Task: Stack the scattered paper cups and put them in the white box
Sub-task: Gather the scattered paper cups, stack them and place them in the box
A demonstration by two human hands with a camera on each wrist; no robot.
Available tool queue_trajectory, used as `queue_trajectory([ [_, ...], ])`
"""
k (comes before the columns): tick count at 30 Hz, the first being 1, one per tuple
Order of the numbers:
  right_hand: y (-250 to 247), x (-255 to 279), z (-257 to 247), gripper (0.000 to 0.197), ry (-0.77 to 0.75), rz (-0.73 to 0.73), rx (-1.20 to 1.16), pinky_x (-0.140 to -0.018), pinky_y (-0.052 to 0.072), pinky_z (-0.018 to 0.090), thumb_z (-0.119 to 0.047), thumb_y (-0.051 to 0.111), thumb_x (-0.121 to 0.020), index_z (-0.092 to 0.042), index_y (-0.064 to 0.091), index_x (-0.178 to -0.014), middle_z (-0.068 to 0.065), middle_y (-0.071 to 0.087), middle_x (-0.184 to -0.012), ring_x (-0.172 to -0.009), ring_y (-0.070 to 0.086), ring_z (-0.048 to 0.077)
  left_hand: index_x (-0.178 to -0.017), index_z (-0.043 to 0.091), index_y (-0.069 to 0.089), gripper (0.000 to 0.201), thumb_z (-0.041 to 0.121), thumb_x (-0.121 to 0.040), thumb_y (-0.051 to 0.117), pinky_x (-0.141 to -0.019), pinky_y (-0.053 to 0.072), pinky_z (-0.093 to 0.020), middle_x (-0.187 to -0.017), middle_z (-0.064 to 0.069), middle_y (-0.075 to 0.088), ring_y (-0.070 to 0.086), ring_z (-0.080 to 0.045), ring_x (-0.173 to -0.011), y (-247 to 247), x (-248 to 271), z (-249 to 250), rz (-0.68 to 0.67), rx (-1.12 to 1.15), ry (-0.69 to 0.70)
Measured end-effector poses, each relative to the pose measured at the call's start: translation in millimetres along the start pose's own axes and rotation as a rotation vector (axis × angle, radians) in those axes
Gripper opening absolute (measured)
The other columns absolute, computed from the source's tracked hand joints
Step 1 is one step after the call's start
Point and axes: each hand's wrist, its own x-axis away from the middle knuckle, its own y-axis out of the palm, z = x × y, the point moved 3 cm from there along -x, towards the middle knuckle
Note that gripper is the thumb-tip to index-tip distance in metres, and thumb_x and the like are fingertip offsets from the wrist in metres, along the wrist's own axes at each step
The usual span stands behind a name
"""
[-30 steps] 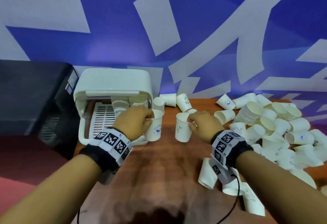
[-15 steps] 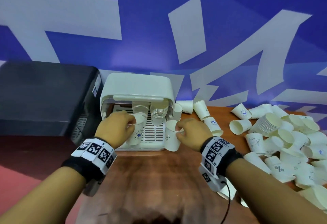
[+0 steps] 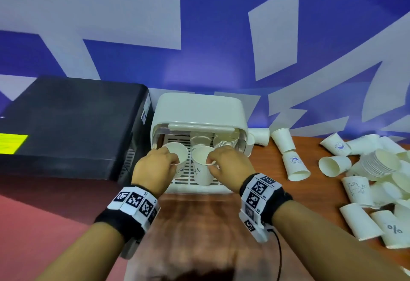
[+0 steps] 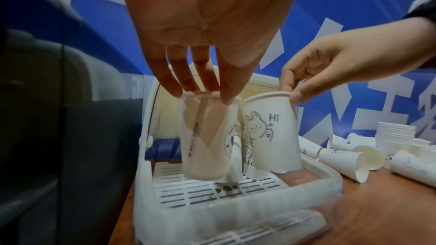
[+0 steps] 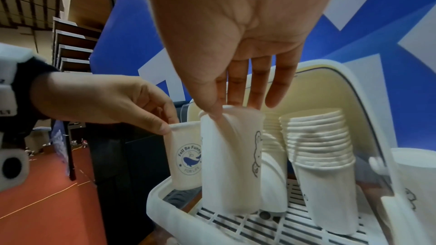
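1. Head view: left hand [image 3: 153, 169] pinches the rim of the whale cup [image 3: 176, 155]; right hand [image 3: 226, 165] pinches the rabbit cup [image 3: 203, 169]. Both cups hang over the white box [image 3: 199, 112], now centred ahead; a second ago they were over the desk [image 3: 321, 192] beside it.
2. Left wrist view: whale cup [image 4: 205, 137] just above the box grate. Judged light, thin-walled and easily crushed; best taken at the rolled rim.
3. Right wrist view: rabbit cup [image 5: 231, 163] in front of the stacked cups [image 5: 323, 165] in the box.
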Motion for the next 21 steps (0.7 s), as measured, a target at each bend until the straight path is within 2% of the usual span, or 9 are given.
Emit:
queue_trajectory([
  [5,11.4,-14.4,-16.7,0.023,0.011,-0.050,0.067,-0.084,0.039,0.032,-0.024,0.049,-0.092,-0.018,0.062,-0.111,0.001,0.062,-0.115,-0.112,0.050,0.022,-0.107,0.025,0.065,0.023,0.026,-0.094,0.046,-0.076,0.047,-0.030,-0.106,0.004,0.056,0.054,-0.017,-0.102,11.4,-11.4,-11.1,-0.012,0.021,0.000],
  [9,21.1,-18.2,-22.9,0.024,0.025,-0.077,0.092,-0.086,0.038,0.031,-0.024,0.050,-0.093,-0.019,0.063,-0.112,-0.001,0.062,-0.117,-0.116,0.046,0.020,-0.106,0.018,0.065,0.023,0.022,-0.095,0.046,-0.075,0.048,-0.035,-0.106,-0.003,0.054,0.057,-0.024,-0.098,22.5,-22.0,-12.9,-0.085,0.056,-0.015],
  [13,33.7,-21.9,-26.8,0.024,0.045,-0.135,0.087,-0.088,0.040,0.034,-0.023,0.049,-0.094,-0.018,0.064,-0.113,-0.001,0.062,-0.117,-0.116,0.045,0.021,-0.104,0.015,0.066,0.022,0.016,-0.094,0.046,-0.075,0.047,-0.034,-0.106,-0.007,0.054,0.059,-0.027,-0.094,35.2,-29.4,-21.1,-0.145,0.053,-0.038],
  [18,49.1,-23.9,-25.2,0.026,0.097,-0.177,0.120,-0.086,0.044,0.036,-0.019,0.049,-0.093,-0.016,0.065,-0.113,0.002,0.062,-0.116,-0.114,0.047,0.024,-0.105,0.016,0.065,0.022,0.020,-0.095,0.046,-0.078,0.047,-0.032,-0.109,-0.005,0.054,0.059,-0.025,-0.097,48.7,-32.6,-25.2,-0.182,0.069,-0.035],
  [21,57.9,-24.2,-22.3,0.027,0.108,-0.226,0.163,-0.086,0.046,0.036,-0.016,0.049,-0.092,-0.013,0.065,-0.114,0.004,0.063,-0.116,-0.114,0.048,0.026,-0.105,0.023,0.065,0.023,0.022,-0.093,0.045,-0.078,0.046,-0.031,-0.110,0.000,0.056,0.059,-0.021,-0.099,54.0,-30.5,-25.3,-0.186,0.027,-0.037],
])
